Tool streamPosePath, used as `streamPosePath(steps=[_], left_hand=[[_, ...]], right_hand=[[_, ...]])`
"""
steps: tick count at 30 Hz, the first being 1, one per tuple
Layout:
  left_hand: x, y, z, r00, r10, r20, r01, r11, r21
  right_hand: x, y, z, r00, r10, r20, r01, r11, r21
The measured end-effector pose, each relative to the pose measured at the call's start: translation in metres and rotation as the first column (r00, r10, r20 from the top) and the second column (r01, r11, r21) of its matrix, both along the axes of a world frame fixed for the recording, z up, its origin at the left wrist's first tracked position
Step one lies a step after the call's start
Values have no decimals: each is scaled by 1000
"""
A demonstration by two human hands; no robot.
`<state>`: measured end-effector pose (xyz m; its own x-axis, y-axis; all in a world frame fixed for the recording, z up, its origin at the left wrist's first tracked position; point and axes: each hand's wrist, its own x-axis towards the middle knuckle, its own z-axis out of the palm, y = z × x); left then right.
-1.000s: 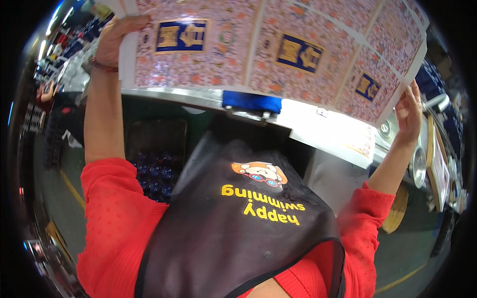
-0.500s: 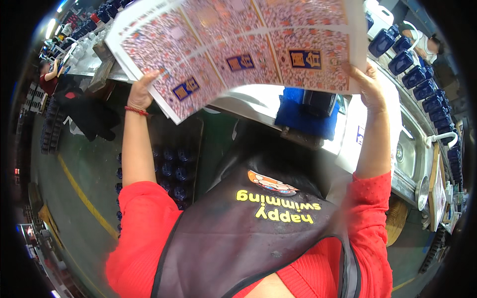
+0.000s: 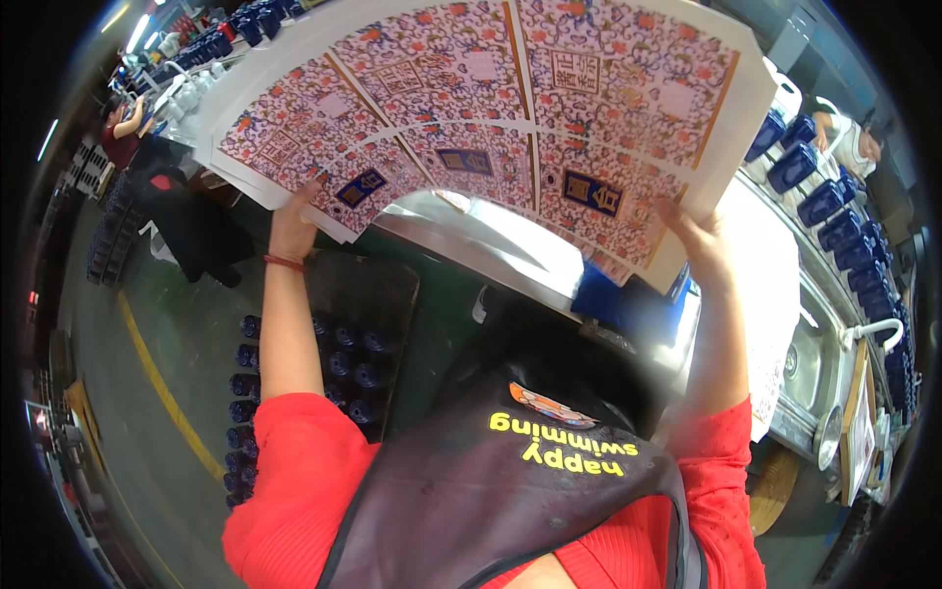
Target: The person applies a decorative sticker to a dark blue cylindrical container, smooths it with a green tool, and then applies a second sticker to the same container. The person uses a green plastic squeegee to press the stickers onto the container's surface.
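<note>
A stack of large printed sheets (image 3: pixel 471 83) hangs in the air before me, held by both hands. Its face carries curved panels of red, pink and blue flower pattern with dark blue labels. My left hand (image 3: pixel 292 224) grips the lower left edge, thumb on the print. My right hand (image 3: pixel 699 236) pinches the lower right edge, thumb on the front and fingers hidden behind. Under the sheets' right part, a blue cloth (image 3: pixel 610 297) lies at the bench edge, partly covered from sight.
A steel sink (image 3: pixel 810 363) with a white tap (image 3: pixel 873 332) is at the right. Dark blue glazed jars (image 3: pixel 819 203) line the right bench; more blue pieces (image 3: pixel 343 363) stand low at the left. Another person (image 3: pixel 126 128) is at far left, one more (image 3: pixel 849 142) at far right.
The sheets have tilted so more of their printed face shows, and their right side has come lower. Both hands have moved down a little, still holding them.
</note>
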<state>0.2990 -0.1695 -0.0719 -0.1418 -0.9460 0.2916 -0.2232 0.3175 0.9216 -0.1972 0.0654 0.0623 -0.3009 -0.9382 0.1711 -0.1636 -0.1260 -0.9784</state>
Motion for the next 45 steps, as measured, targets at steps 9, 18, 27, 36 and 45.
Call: streamPosePath(steps=[9,18,27,36,45], left_hand=[[0,21,26,765,-156,-624,316,936,155],[-4,27,12,816,21,-577,96,981,171],[14,39,10,812,36,-583,56,989,139],[32,33,11,896,64,-440,4,988,152],[38,41,14,859,-20,-512,89,990,112]], right_hand=[[32,-18,-14,994,-108,-7,108,994,7],[44,-28,-50,993,-97,61,99,995,-31],[51,-20,-52,985,-27,168,32,999,-26],[55,-25,-67,930,-130,343,146,989,-21],[57,-17,-70,962,-125,243,125,992,13]])
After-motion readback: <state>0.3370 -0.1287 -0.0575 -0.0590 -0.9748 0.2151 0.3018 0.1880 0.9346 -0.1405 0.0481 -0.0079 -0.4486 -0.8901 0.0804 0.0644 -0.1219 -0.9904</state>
